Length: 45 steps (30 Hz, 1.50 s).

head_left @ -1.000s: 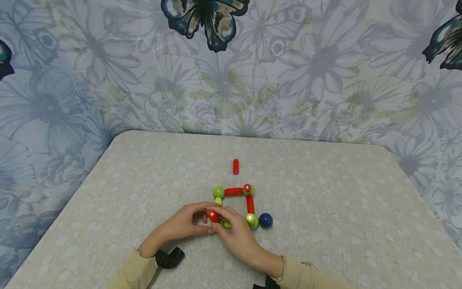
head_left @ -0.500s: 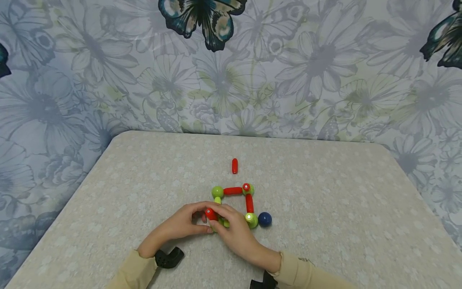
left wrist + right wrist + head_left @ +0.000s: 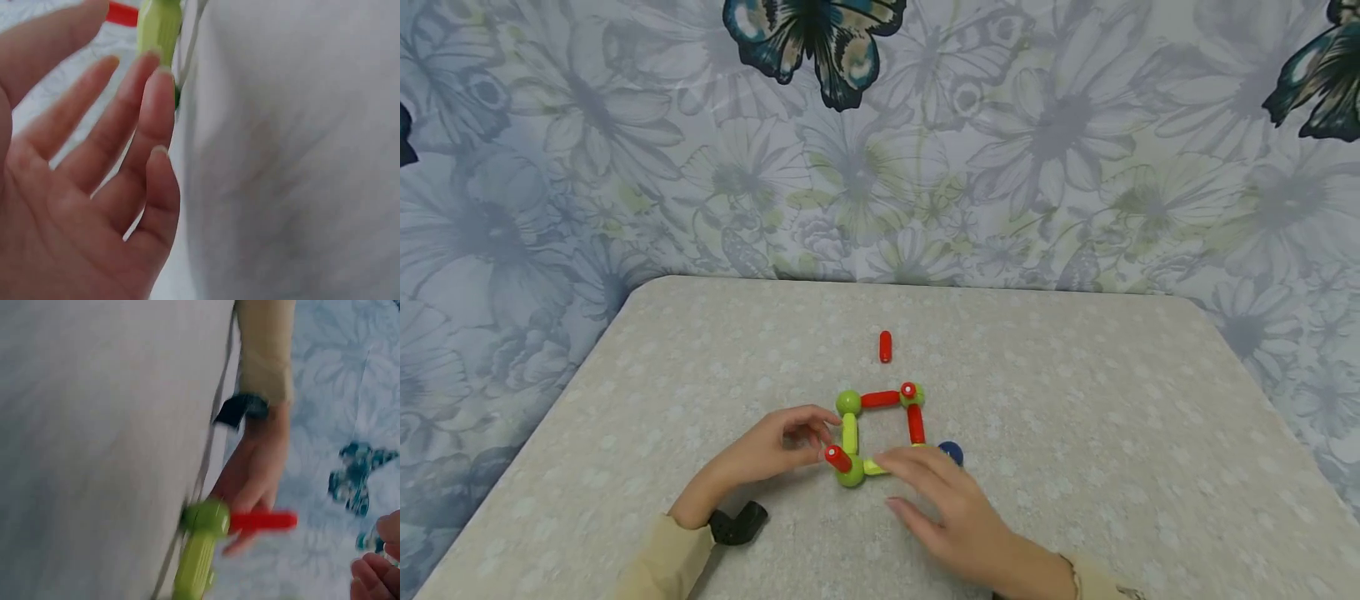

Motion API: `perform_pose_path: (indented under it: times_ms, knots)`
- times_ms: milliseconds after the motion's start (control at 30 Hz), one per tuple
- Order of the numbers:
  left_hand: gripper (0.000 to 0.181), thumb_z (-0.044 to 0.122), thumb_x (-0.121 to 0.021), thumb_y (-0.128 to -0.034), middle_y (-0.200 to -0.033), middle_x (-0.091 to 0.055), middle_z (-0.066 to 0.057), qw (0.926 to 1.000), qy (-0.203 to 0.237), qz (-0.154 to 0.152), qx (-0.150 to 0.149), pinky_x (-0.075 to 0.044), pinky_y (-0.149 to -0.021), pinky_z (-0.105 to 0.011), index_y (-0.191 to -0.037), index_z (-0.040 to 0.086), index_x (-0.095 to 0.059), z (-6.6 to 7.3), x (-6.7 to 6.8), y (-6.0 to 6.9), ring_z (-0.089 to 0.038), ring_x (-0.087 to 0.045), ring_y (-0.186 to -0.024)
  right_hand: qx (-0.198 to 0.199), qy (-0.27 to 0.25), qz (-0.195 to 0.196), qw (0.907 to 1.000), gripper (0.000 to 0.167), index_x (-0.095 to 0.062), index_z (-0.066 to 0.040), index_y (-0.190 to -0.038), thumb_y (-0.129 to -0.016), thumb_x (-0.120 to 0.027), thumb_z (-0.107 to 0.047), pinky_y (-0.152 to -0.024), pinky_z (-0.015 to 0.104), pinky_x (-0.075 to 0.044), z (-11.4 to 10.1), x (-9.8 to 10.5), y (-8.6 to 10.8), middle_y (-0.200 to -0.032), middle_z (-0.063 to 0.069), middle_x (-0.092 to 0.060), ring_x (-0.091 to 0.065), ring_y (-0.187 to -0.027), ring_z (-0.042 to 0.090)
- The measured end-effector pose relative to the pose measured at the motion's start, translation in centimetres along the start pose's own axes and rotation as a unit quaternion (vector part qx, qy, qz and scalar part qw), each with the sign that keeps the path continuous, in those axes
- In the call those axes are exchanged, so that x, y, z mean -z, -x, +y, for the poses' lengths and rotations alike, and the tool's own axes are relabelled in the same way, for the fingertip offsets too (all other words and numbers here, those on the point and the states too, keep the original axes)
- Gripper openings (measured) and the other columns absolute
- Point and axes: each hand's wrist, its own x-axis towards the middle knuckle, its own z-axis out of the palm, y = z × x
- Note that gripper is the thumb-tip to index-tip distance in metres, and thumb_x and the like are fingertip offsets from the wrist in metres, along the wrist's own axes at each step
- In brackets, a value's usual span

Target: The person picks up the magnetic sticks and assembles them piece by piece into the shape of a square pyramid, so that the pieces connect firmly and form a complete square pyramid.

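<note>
A square of green balls joined by red and yellow-green rods lies on the table. On its near-left green ball (image 3: 850, 472) stands a red rod (image 3: 837, 457), leaning slightly left. My left hand (image 3: 782, 442) is just left of that rod with fingers loosely bent; in the left wrist view its thumb is near the red rod (image 3: 122, 14), and contact cannot be told. My right hand (image 3: 958, 517) hovers over the near-right corner with fingers extended, hiding the ball there. The right wrist view shows the red rod (image 3: 262, 520) attached to a green ball (image 3: 209, 517), apart from the right fingertips (image 3: 375, 575).
A loose red rod (image 3: 886, 347) lies beyond the square. A dark blue ball (image 3: 952, 452) sits at its right, partly behind the right hand. Another red rod (image 3: 908, 390) stands on the far-right ball. The patterned table (image 3: 1112, 400) meets a floral backdrop (image 3: 1060, 167).
Both hands have come away from the near-left corner, the right one moving right and toward the body, the left slightly left. The red rod they surrounded now stands on its ball in plain view.
</note>
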Motion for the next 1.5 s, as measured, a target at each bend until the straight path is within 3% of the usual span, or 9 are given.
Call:
perform_pose_path:
  times_ms: [100, 167, 267, 333, 567, 833, 1067, 1333, 1500]
  knots:
    - [0.039, 0.008, -0.069, -0.0858, -0.104, -0.059, -0.010, 0.9989, -0.033, 0.034, 0.009, -0.046, -0.069, -0.032, -0.122, 0.003, -0.055, -0.2, 0.9, -0.8, -0.022, -0.057, -0.086, -0.050, 0.054, 0.004, 0.9973, 0.049, -0.054, -0.008, -0.128, -0.083, -0.073, -0.011, -0.086, 0.035, -0.044, 2.1, 1.6, 0.6, -0.115, 0.003, -0.057, -0.050, -0.107, 0.018]
    - [0.047, 0.008, -0.069, -0.0854, -0.112, -0.055, -0.013, 0.9982, -0.044, 0.036, 0.020, -0.046, -0.073, -0.034, -0.128, 0.003, -0.050, -0.4, 1.2, -1.6, -0.024, -0.056, -0.091, -0.117, 0.091, -0.047, 0.9878, 0.054, -0.054, -0.010, -0.127, -0.078, -0.077, -0.014, -0.088, 0.039, -0.041, 3.7, 2.0, 0.8, -0.112, 0.002, -0.058, -0.048, -0.108, 0.017]
    - [0.055, 0.006, -0.067, -0.0869, -0.123, -0.051, -0.016, 0.9985, -0.045, 0.006, 0.030, -0.046, -0.077, -0.038, -0.136, 0.002, -0.043, -0.7, 1.3, -2.7, -0.028, -0.054, -0.098, -0.171, 0.123, -0.143, 0.9670, 0.053, -0.056, -0.010, -0.125, -0.078, -0.078, -0.023, -0.090, 0.046, -0.036, 5.5, 1.9, 1.0, -0.112, 0.000, -0.059, -0.047, -0.110, 0.019]
    - [0.053, 0.004, -0.065, -0.0877, -0.125, -0.051, -0.015, 0.9982, -0.044, -0.019, 0.034, -0.045, -0.080, -0.039, -0.136, 0.001, -0.044, -0.7, 1.2, -3.2, -0.029, -0.053, -0.100, -0.182, 0.114, -0.176, 0.9607, 0.049, -0.057, -0.010, -0.121, -0.079, -0.077, -0.022, -0.092, 0.048, -0.033, 6.1, 1.5, 1.0, -0.112, 0.000, -0.059, -0.048, -0.110, 0.020]
    - [0.036, 0.003, -0.066, -0.0870, -0.109, -0.058, -0.006, 0.9981, -0.043, -0.016, 0.040, -0.045, -0.076, -0.034, -0.122, 0.003, -0.057, -0.9, 1.5, -2.1, -0.023, -0.053, -0.090, -0.185, 0.106, -0.179, 0.9605, 0.035, -0.056, -0.019, -0.107, -0.079, -0.077, -0.016, -0.091, 0.046, -0.033, 7.1, 1.0, 0.0, -0.106, -0.008, -0.059, -0.049, -0.108, 0.018]
    - [0.031, 0.010, -0.067, -0.0878, -0.109, -0.058, -0.004, 0.9993, -0.018, -0.031, 0.013, -0.045, -0.077, -0.032, -0.117, 0.007, -0.058, -1.1, 1.5, 0.5, -0.023, -0.054, -0.089, -0.192, 0.063, -0.205, 0.9578, 0.030, -0.058, -0.012, -0.108, -0.082, -0.073, -0.008, -0.085, 0.039, -0.043, 9.3, 1.1, -2.1, -0.106, -0.001, -0.061, -0.055, -0.100, 0.020]
    - [0.035, 0.016, -0.066, -0.0894, -0.108, -0.057, -0.002, 0.9970, -0.012, -0.071, -0.028, -0.045, -0.080, -0.035, -0.122, 0.007, -0.057, -0.8, 0.7, 0.5, -0.021, -0.053, -0.089, -0.200, -0.002, -0.207, 0.9577, 0.036, -0.057, -0.011, -0.119, -0.086, -0.068, -0.006, -0.092, 0.040, -0.040, 11.9, 1.5, -3.1, -0.116, 0.001, -0.060, -0.053, -0.110, 0.019]
    - [0.037, 0.015, -0.069, -0.0868, -0.102, -0.058, 0.002, 0.9972, -0.020, -0.064, -0.034, -0.046, -0.074, -0.031, -0.122, 0.006, -0.059, -0.2, 0.0, 0.2, -0.022, -0.054, -0.083, -0.192, -0.026, -0.228, 0.9543, 0.045, -0.053, -0.009, -0.130, -0.087, -0.067, -0.006, -0.095, 0.038, -0.038, 13.8, 2.1, -4.4, -0.124, 0.001, -0.057, -0.049, -0.117, 0.018]
    - [0.038, 0.016, -0.070, -0.0862, -0.101, -0.058, 0.001, 0.9975, -0.020, -0.058, -0.035, -0.045, -0.073, -0.031, -0.121, 0.007, -0.059, -0.3, 0.0, 0.0, -0.023, -0.054, -0.082, -0.184, -0.042, -0.270, 0.9440, 0.049, -0.047, -0.008, -0.136, -0.090, -0.064, -0.011, -0.096, 0.040, -0.037, 14.5, 3.4, -5.2, -0.129, 0.003, -0.053, -0.048, -0.118, 0.020]
